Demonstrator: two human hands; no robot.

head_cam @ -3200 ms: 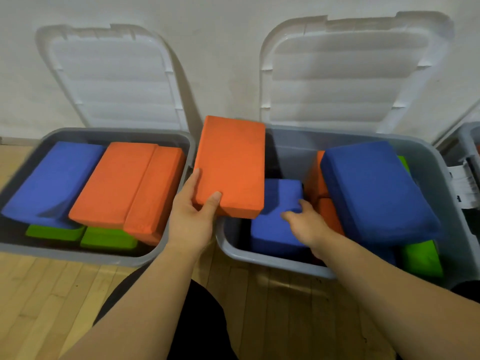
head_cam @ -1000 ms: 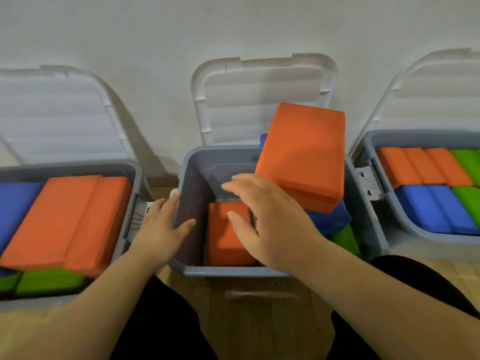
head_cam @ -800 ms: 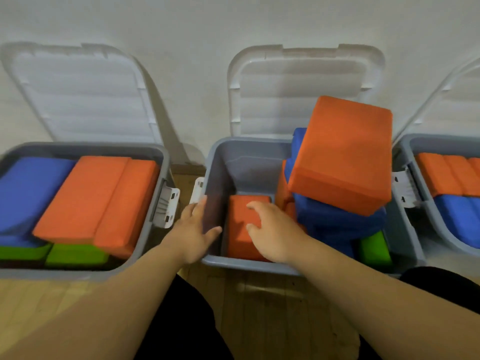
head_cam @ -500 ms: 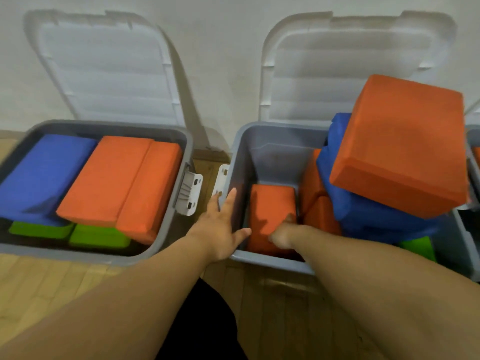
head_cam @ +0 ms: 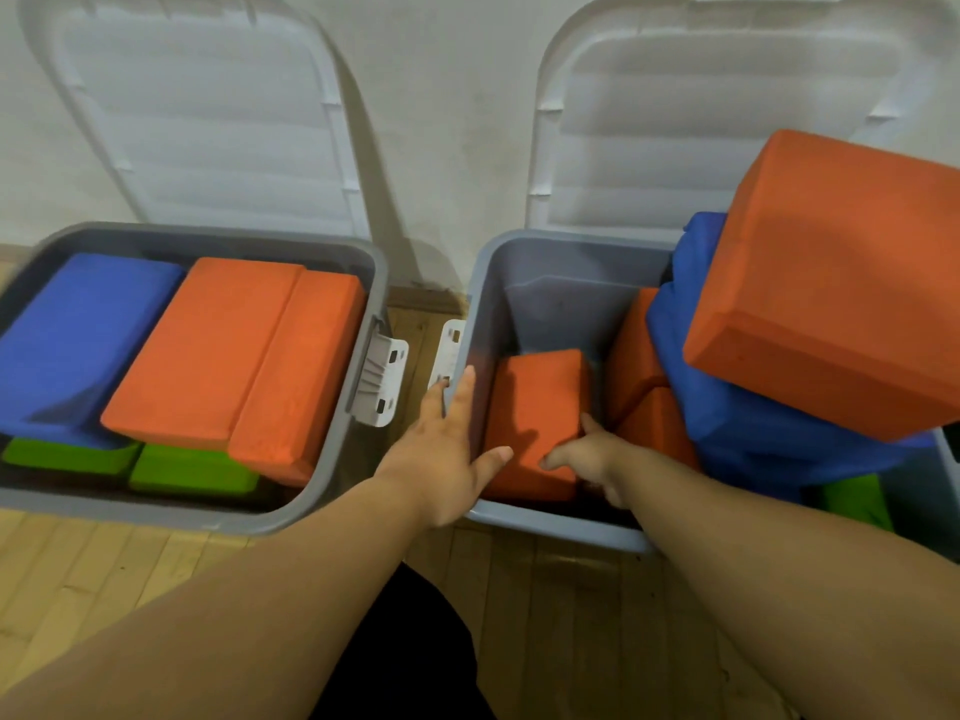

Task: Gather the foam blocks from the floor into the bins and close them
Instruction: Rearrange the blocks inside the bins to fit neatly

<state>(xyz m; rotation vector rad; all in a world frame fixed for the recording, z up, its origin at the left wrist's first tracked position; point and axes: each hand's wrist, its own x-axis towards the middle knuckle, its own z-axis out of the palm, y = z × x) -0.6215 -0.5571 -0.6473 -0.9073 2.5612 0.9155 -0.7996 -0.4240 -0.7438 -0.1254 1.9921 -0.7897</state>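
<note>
Two grey bins stand open against the wall. The left bin (head_cam: 332, 491) holds blue, orange and green foam blocks. In the right bin (head_cam: 519, 283) an orange block (head_cam: 535, 407) lies low at the left side. My right hand (head_cam: 587, 454) reaches inside and grips that block's near right corner. My left hand (head_cam: 447, 454) rests flat, fingers spread, on the right bin's left rim. A big orange block (head_cam: 831, 283) lies tilted on a pile of blue blocks (head_cam: 748, 418) at the right.
Both white lids (head_cam: 197, 116) lean open against the wall behind the bins. White latches (head_cam: 382, 379) hang in the narrow gap between the bins. Wooden floor (head_cam: 130, 574) runs in front. My dark-clothed legs (head_cam: 405, 657) are at the bottom.
The view has swung left, away from a third bin. My right hand has pushed deeper into the right bin beside the low orange block. My left hand has stayed on the rim.
</note>
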